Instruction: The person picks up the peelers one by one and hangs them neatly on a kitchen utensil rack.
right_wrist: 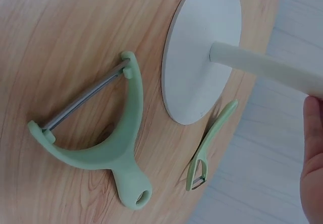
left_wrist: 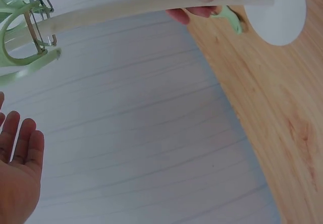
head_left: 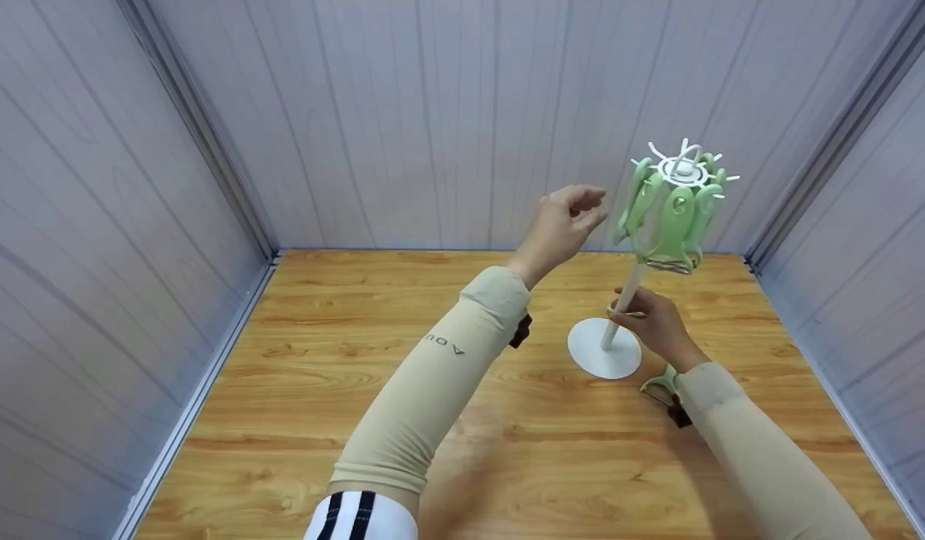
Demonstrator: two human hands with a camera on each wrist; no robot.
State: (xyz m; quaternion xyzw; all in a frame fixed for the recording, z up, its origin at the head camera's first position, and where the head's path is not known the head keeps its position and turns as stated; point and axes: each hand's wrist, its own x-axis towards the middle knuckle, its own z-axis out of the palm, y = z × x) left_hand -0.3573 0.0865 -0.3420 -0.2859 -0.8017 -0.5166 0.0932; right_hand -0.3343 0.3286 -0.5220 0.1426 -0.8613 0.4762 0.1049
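A white stand with a round base (head_left: 593, 361) rises into a pole (head_left: 632, 285) topped by a ring of hooks (head_left: 683, 172). From these hooks hang several green peelers (head_left: 673, 229), blades downward. My right hand (head_left: 659, 324) pinches the pole low down, above the base. To the left of the hanging peelers my left hand (head_left: 558, 229) is raised, holding nothing, its fingers loosely extended in the left wrist view. A green Y-shaped peeler (right_wrist: 118, 146) with a metal blade lies beside the base. A second green peeler (right_wrist: 211, 138) lies past the base in the right wrist view.
The stand is on a wood-patterned tabletop (head_left: 319, 360). Pale panelled walls close in the back (head_left: 379, 135), left (head_left: 64, 262) and right (head_left: 875, 202). Dark wrist camera parts (head_left: 521, 331) show beneath the left forearm.
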